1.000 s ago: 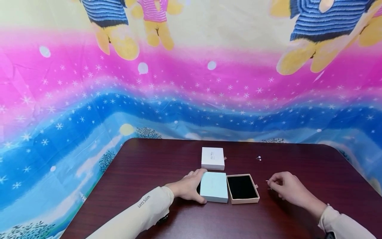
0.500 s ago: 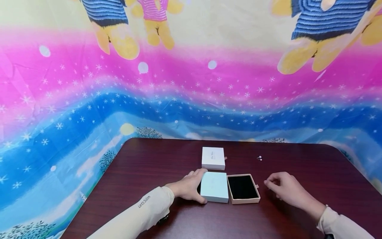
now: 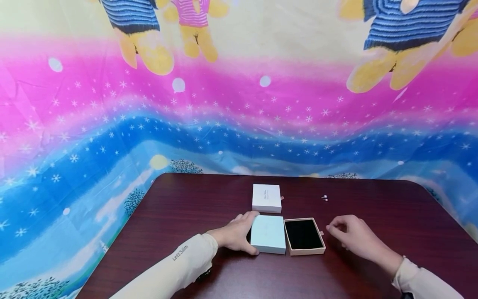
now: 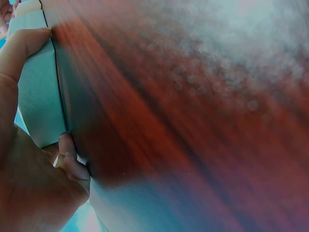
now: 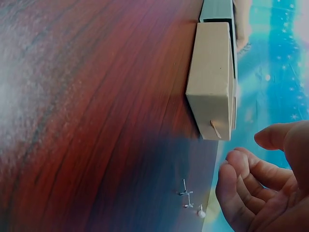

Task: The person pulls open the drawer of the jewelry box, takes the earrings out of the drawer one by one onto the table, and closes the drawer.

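Note:
My left hand [image 3: 236, 233] grips a flat light blue box [image 3: 268, 234] from its left side, thumb at the near edge and fingers at the far edge. In the left wrist view the thumb and fingers lie against the box [image 4: 41, 92]. An uncovered tan box tray [image 3: 304, 236] with black lining sits right beside it, its small ribbon tab [image 5: 215, 129] facing my right hand. My right hand [image 3: 358, 236] hovers right of the tray, fingers loosely curled, with a gap between thumb and fingertips [image 5: 236, 162]. Small metal stud earrings [image 5: 186, 193] lie on the table near it, hidden in the head view.
Behind the blue box stands a white box [image 3: 267, 198] with printed script and a ribbon tab. A pair of pearl earrings [image 3: 325, 198] lies farther back on the dark wooden table [image 3: 194, 191]. A printed cloth [image 3: 239, 99] hangs behind the table's far edge.
My right hand has shifted a little left toward the tan tray; thin pins seen at its fingertips earlier are out of sight in the head view. The left hand and boxes stay put.

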The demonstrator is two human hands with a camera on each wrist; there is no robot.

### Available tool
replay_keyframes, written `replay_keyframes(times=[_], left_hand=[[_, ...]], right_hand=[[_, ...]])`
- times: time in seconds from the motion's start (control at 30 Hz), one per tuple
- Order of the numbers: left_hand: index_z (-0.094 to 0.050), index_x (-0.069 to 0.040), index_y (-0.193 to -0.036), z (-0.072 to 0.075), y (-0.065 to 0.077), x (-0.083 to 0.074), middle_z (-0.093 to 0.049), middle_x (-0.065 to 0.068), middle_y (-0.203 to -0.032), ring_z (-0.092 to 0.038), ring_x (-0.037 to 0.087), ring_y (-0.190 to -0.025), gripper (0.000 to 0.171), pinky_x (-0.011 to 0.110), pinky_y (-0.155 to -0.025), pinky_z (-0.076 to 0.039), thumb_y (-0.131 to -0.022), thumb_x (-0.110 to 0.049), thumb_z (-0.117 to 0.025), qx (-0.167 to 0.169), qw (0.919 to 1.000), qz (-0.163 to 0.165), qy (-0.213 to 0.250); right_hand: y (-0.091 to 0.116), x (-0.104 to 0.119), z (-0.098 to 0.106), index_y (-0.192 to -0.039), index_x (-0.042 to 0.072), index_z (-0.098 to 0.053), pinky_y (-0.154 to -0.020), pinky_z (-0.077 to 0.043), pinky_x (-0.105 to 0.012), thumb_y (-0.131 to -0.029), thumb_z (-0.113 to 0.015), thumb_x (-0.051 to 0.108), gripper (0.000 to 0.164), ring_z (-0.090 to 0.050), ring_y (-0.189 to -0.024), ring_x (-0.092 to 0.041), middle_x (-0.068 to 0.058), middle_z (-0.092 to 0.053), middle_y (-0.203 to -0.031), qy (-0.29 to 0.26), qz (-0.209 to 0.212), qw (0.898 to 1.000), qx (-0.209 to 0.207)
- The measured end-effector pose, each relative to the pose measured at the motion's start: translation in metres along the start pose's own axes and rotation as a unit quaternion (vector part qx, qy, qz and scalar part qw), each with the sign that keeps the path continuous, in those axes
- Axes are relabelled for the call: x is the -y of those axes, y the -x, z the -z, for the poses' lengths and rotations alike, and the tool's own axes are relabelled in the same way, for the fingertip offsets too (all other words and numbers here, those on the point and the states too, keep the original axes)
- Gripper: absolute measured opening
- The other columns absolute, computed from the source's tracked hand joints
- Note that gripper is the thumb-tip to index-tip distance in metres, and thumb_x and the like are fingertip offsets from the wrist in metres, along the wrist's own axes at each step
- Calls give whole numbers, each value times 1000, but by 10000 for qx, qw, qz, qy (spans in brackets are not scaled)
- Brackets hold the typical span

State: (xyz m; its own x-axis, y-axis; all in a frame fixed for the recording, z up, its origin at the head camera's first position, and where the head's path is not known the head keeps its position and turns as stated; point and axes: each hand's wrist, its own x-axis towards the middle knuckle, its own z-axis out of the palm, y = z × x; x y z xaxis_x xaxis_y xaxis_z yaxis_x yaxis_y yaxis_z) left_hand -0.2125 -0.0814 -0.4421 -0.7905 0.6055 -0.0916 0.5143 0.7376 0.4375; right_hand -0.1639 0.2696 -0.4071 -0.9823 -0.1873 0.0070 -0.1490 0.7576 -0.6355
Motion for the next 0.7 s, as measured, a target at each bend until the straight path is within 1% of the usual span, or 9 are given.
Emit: replay_keyframes(times=[0.3,0.5,0.7], left_hand=[[-32,-14,-150,-1,0,0,-52,0,-136,-46,15,-115,104,33,-102,-40,-68,-41,-89,-10,10000,-17,25],[-31,-14,-151,-1,0,1,-51,-1,-137,-46,15,-115,104,33,-102,-40,-68,-42,-89,8,10000,-14,19],[-31,-15,-150,-1,-1,1,-51,-1,-136,-46,14,-114,105,32,-101,-40,-67,-42,-89,8,10000,-20,19]], right_hand=[[-4,3,-6,-94,9,-74,-51,-48,-27,-98,-64,19,15,-54,-50,-10,-2,-66,-70,-56,-47,9999,107],[-5,3,-11,-93,9,-74,-49,-48,-27,-98,-64,18,14,-55,-49,-11,0,-68,-72,11,-28,9999,121],[-6,2,-15,-95,7,-73,-48,-48,-28,-99,-61,15,15,-55,-47,-13,0,-60,-60,82,-91,9999,65]])
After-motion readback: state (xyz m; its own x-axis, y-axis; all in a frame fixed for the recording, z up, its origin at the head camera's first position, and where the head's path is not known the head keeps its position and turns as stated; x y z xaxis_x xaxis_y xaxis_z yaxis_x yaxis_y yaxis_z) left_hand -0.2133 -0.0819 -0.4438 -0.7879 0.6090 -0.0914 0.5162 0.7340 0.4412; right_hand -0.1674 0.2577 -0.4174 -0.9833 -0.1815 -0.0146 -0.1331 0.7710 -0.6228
